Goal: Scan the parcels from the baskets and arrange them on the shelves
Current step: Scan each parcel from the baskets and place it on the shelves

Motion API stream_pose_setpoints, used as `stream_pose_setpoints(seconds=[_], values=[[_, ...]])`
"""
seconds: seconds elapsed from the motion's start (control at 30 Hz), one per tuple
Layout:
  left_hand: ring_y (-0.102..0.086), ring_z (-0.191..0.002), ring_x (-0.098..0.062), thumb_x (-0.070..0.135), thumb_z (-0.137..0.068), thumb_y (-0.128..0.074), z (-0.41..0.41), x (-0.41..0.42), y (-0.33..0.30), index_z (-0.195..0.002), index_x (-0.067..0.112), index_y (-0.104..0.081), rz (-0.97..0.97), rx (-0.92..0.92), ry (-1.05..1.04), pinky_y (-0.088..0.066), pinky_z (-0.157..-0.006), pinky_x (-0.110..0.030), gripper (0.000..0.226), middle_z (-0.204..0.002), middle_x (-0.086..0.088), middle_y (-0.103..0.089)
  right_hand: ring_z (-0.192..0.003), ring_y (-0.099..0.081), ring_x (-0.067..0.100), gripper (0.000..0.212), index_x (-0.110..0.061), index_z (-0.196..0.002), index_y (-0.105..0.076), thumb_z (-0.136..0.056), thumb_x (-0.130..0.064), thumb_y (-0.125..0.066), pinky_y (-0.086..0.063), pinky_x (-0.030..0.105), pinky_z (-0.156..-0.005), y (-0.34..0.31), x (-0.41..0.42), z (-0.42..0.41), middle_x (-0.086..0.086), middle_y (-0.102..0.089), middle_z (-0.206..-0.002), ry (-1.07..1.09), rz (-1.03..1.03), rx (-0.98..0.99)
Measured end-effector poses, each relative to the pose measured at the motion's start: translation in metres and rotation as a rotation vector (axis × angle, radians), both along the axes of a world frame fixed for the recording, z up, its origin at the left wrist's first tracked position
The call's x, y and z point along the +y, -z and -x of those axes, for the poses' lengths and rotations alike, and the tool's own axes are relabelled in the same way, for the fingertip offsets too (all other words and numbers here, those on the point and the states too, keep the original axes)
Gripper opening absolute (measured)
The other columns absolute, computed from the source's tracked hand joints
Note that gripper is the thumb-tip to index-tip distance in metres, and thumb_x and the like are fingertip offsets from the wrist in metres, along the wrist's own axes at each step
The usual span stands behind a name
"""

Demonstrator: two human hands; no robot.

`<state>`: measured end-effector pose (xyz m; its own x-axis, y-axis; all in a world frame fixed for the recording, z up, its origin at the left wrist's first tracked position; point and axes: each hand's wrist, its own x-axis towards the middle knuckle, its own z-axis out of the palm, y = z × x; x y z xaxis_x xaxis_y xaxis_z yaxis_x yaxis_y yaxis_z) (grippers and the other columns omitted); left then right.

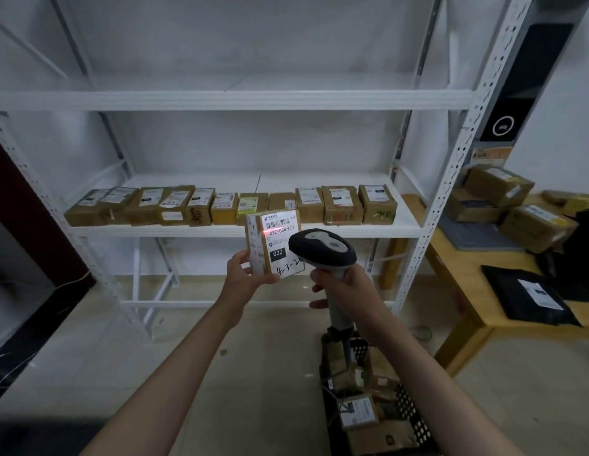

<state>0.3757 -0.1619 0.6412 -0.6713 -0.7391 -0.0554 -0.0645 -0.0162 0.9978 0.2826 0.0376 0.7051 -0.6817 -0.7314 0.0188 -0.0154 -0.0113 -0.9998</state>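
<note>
We counted eleven cardboard parcels in one row on the middle shelf, one parcel in hand, and one scanner. The table carried about five boxes and one black mailer bag. One basket held several parcels, too jumbled to count.

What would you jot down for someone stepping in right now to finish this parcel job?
Left hand grips a small brown cardboard parcel with a white label, held up facing the scanner.
Right hand grips the grey and black handheld barcode scanner; its red line lies across the label, so a scan is under way.
Done: a row of brown cardboard boxes stands along the front of the white metal shelf.
Left: shelve this parcel, then scan the ones in the black perforated plastic basket on the floor. More boxes lie on the wooden table to the right.
</note>
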Motion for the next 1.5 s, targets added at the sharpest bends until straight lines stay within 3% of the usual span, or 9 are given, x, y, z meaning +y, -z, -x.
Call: stream_pose_setpoints(seconds=[0.23, 0.4, 0.7, 0.83, 0.93, 1.03, 1.13, 1.27, 1.5], values=[[-0.058, -0.123, -0.024, 0.012, -0.071, -0.089, 0.046, 0.005, -0.004, -0.142, 0.021, -0.041, -0.008, -0.015, 0.022, -0.045, -0.078, -0.02, 0.086, -0.14, -0.002, -0.05, -0.082, -0.067, 0.016, 0.021, -0.022, -0.103, -0.065, -0.092, -0.004, -0.068, -0.063, 0.036, -0.066, 0.006, 0.007, 0.046, 0.004, -0.067, -0.091, 0.045, 0.06, -0.007], [-0.058, -0.121, -0.021, 0.025, -0.073, -0.089, 0.087, 0.021, -0.001, -0.146, 0.018, -0.04, -0.065, -0.075, 0.081, -0.046, -0.106, -0.041, 0.088, -0.133, -0.004, -0.06, -0.097, -0.067, 0.02, 0.026, -0.028, -0.109, -0.064, -0.093, -0.008, -0.068, -0.063, 0.034, -0.068, 0.025, 0.017, 0.09, 0.005, -0.068, -0.107, 0.229, 0.088, -0.052], [-0.068, -0.108, -0.023, 0.04, -0.08, -0.083, 0.183, 0.055, 0.007, -0.15, 0.025, -0.034, -0.262, -0.126, 0.254, -0.055, -0.097, -0.038, 0.087, -0.129, -0.006, -0.065, -0.104, -0.068, 0.023, 0.035, -0.021, -0.126, -0.061, -0.093, -0.023, -0.071, -0.061, 0.028, -0.067, 0.049, 0.023, 0.163, 0.005, -0.069, -0.115, 0.543, 0.049, -0.044], [-0.072, -0.098, -0.02, 0.035, -0.084, -0.08, 0.24, 0.06, 0.007, -0.146, 0.028, -0.037, -0.307, -0.125, 0.326, -0.058, -0.082, -0.031, 0.077, -0.122, -0.002, -0.069, -0.088, -0.069, -0.002, 0.048, -0.024, -0.135, -0.057, -0.091, -0.031, -0.075, -0.053, 0.012, -0.057, 0.058, 0.019, 0.2, -0.009, -0.07, -0.106, 0.681, 0.066, -0.025], [-0.071, -0.102, -0.021, 0.029, -0.087, -0.077, 0.288, 0.057, 0.009, -0.149, 0.026, -0.035, -0.295, -0.132, 0.403, -0.058, -0.082, -0.029, 0.075, -0.128, -0.005, -0.066, -0.099, -0.069, 0.006, 0.052, -0.024, -0.135, -0.057, -0.088, -0.035, -0.077, -0.061, 0.033, -0.082, 0.069, 0.008, 0.233, -0.004, -0.071, -0.113, 0.759, 0.032, -0.067], [-0.072, -0.099, -0.018, 0.026, -0.089, -0.076, 0.337, 0.048, 0.015, -0.151, 0.023, -0.032, -0.284, -0.163, 0.494, -0.057, -0.072, -0.021, 0.075, -0.133, -0.007, -0.064, -0.118, -0.064, 0.022, 0.058, -0.023, -0.135, -0.058, -0.084, -0.04, -0.079, -0.051, 0.052, -0.103, 0.078, -0.009, 0.273, 0.0, -0.07, -0.124, 0.831, -0.005, -0.106], [-0.07, -0.1, -0.014, 0.025, -0.091, -0.075, 0.385, 0.033, 0.02, -0.15, 0.023, -0.032, -0.279, -0.198, 0.557, -0.056, -0.07, -0.019, 0.073, -0.131, -0.004, -0.063, -0.119, -0.063, 0.021, 0.059, -0.023, -0.136, -0.059, -0.083, -0.036, -0.081, -0.05, 0.051, -0.105, 0.086, -0.028, 0.313, -0.001, -0.069, -0.125, 0.907, -0.001, -0.135], [-0.069, -0.102, -0.014, 0.024, -0.091, -0.075, 0.446, 0.013, 0.027, -0.148, 0.026, -0.032, -0.257, -0.247, 0.627, -0.054, -0.098, -0.034, 0.072, -0.12, 0.005, -0.066, -0.117, -0.063, 0.021, 0.057, -0.019, -0.135, -0.057, -0.083, -0.026, -0.08, -0.05, 0.05, -0.105, 0.091, -0.055, 0.364, 0.0, -0.068, -0.125, 1.014, -0.013, -0.164], [-0.062, -0.121, -0.023, 0.021, -0.096, -0.067, 0.538, 0.005, 0.029, -0.155, 0.034, -0.023, -0.133, -0.268, 0.76, -0.053, -0.1, -0.039, 0.075, -0.146, -0.001, -0.055, -0.118, -0.061, 0.025, 0.051, -0.013, -0.133, -0.056, -0.085, -0.011, -0.073, -0.051, 0.05, -0.103, 0.095, -0.08, 0.449, 0.007, -0.066, -0.127, 1.214, -0.022, -0.123]])
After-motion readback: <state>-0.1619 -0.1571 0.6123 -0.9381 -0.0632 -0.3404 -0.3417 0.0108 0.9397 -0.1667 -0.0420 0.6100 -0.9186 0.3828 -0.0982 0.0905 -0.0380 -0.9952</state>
